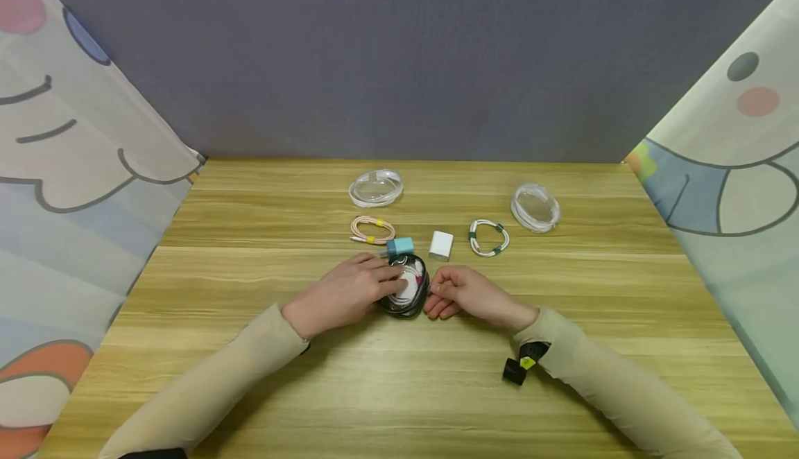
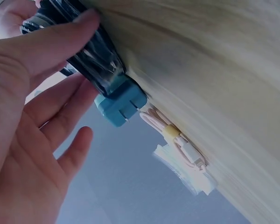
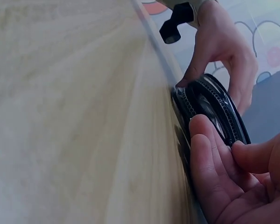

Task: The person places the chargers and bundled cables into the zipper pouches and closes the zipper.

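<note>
A small oval black zip case (image 1: 413,301) with a clear top lies at the table's middle, a white coiled cable showing inside. My left hand (image 1: 349,289) holds it from the left, fingers over its top and thumb along its side. My right hand (image 1: 468,296) is at the case's right edge, where thumb and index finger pinch the zipper. In the right wrist view, the toothed edges of the case (image 3: 219,100) stand apart along the near side. A teal plug adapter (image 1: 400,246) sits right behind the case, its prongs visible in the left wrist view.
Behind the case lie a pink cable coil (image 1: 372,230) with yellow ties, a white charger block (image 1: 441,245) and a white cable coil (image 1: 474,238) with green ties. Farther back are two clear-wrapped white coils, one left (image 1: 376,188) and one right (image 1: 535,207). A grey wall (image 1: 412,64) rises behind the table.
</note>
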Demonstrator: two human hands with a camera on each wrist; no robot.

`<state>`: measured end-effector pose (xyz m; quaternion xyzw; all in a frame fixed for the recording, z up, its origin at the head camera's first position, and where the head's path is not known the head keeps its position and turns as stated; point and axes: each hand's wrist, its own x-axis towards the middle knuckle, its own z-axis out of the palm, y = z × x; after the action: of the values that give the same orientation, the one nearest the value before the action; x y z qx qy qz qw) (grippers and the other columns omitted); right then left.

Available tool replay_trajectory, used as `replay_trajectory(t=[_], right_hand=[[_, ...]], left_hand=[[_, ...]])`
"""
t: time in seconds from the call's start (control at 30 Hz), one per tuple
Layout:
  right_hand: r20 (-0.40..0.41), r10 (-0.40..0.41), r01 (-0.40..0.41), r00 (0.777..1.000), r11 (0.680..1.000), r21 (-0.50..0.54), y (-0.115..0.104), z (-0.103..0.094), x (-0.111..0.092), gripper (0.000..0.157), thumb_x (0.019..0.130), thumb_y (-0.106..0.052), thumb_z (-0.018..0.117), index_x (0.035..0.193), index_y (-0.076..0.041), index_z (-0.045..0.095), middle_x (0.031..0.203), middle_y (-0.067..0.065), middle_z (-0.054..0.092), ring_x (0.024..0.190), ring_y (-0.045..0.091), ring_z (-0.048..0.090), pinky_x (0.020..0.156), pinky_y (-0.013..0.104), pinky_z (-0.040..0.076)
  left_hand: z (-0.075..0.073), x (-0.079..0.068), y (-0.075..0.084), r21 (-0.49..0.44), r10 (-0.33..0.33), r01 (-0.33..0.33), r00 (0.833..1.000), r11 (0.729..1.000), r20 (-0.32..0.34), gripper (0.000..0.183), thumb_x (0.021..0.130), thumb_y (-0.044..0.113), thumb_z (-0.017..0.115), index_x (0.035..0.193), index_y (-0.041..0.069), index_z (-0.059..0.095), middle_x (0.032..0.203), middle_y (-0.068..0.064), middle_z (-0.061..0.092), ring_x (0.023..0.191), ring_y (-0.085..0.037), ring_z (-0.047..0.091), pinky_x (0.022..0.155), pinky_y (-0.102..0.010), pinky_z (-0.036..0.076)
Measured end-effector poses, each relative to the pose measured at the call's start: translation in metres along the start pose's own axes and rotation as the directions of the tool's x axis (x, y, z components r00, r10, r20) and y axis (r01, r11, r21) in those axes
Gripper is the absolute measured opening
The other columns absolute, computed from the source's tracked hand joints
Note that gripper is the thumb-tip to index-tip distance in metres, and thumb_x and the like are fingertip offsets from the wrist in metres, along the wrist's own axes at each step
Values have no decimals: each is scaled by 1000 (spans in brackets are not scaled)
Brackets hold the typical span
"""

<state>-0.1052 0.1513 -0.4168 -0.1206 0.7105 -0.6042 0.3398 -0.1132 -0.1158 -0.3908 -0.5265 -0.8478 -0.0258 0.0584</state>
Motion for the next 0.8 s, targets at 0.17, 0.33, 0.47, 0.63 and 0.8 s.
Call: replay_trajectory(t=[0.17, 0.33, 0.47, 0.63, 0.8], right_hand=[[-17, 13, -14, 1000, 999, -31, -2, -8, 4, 18, 106, -4, 39, 101, 6, 53, 91, 20, 71, 78, 23, 70, 69, 34, 58], [-21, 22, -24, 1000, 995, -96, -7, -12, 11, 18, 107, -9, 44, 100, 3, 55, 82, 17, 68, 67, 21, 66, 63, 35, 58], [-8, 20, -21, 1000, 993, -119, -10, -14, 15, 18, 106, -9, 45, 99, 3, 55, 82, 16, 68, 66, 21, 66, 63, 35, 58], [-1, 31, -31, 1000, 992, -120, -8, -17, 16, 18, 106, -9, 45, 99, 4, 56, 82, 16, 68, 66, 20, 66, 63, 34, 58], [1, 21, -21, 1000, 993, -116, -7, -18, 13, 18, 106, -7, 46, 103, 8, 56, 82, 16, 68, 68, 20, 65, 64, 34, 58]], left_hand=[[-1, 2, -2, 15, 46, -46, 999, 999, -21, 34, 87, 4, 74, 117, 19, 72, 124, -3, 67, 115, -23, 58, 102, -43, 43], [-1, 5, -5, 45, 97, -96, 994, 994, -41, 36, 90, 6, 73, 120, 25, 72, 119, 1, 65, 115, -20, 55, 98, -41, 46], [0, 7, -7, 45, 137, -136, 990, 990, -18, 41, 91, 5, 71, 127, 24, 70, 135, -2, 60, 128, -23, 53, 104, -41, 44], [2, 5, -9, -16, 118, -118, 993, 993, 26, 46, 92, 5, 70, 134, 24, 66, 146, -3, 52, 132, -22, 50, 101, -38, 47], [-1, 3, -10, -49, 94, -90, 992, 995, 84, 51, 91, 8, 71, 137, 26, 63, 149, 0, 49, 131, -19, 51, 94, -38, 52]])
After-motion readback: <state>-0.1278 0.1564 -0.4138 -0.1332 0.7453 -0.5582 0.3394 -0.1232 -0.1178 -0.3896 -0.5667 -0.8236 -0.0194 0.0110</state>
